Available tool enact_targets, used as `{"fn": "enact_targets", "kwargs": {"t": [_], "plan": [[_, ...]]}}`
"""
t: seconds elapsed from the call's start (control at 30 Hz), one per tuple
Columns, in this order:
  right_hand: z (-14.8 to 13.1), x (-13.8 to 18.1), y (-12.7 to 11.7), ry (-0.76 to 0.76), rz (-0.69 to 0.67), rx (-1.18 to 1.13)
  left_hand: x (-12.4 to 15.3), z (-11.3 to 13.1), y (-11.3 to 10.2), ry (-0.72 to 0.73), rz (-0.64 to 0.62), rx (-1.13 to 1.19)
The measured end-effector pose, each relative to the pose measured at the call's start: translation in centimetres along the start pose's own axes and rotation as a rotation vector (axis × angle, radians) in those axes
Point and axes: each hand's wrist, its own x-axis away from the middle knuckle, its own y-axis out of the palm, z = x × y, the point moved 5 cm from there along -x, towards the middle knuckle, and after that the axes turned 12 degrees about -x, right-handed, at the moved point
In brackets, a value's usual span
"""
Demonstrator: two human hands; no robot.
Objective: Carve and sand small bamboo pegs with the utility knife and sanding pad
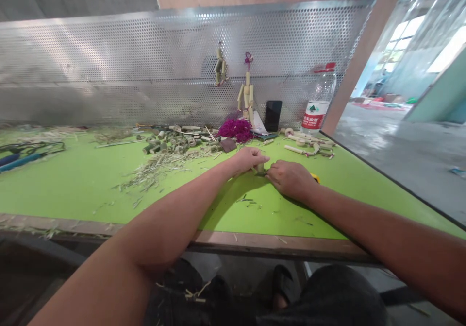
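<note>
Both my hands rest on the green tabletop [73,180], close together. My left hand [247,160] is closed on a short bamboo piece [259,168] that stands between the hands. My right hand [291,179] is closed around a tool with a yellow handle [315,177]; its front end lies against the bamboo piece. The tool's blade is hidden by the fingers.
Bamboo shavings [160,165] and cut green segments [171,144] lie left of the hands. Peeled bamboo pieces [309,146], a purple tassel [236,129], a phone [273,115] and a water bottle [319,103] stand near the perforated metal panel [109,68]. A bamboo figure [247,95] hangs there.
</note>
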Motion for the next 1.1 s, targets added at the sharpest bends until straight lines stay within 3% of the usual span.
{"fn": "enact_targets", "kwargs": {"t": [0.3,0.53,0.73,0.83,1.0,1.1], "plan": [[0.4,0.3,-1.6,-0.029,0.148,-0.002,-0.4,-0.5,0.2,0.016,0.025,0.026],[0.2,-0.2,0.2,0.000,-0.049,0.000,-0.2,0.0,0.0,0.017,0.024,-0.025],[0.5,-0.6,0.4,0.025,-0.095,0.004,0.0,-0.3,-0.1,0.064,0.027,-0.010],[0.6,-0.7,0.5,-0.002,-0.122,-0.014,0.3,-0.3,-0.3,0.106,-0.047,0.022],[0.7,-0.7,0.5,-0.021,-0.127,-0.038,0.6,-0.5,0.2,0.246,-0.295,0.165],[0.5,-0.6,0.3,-0.070,-0.134,-0.059,0.1,-0.9,-0.1,0.253,-0.204,0.196]]}}
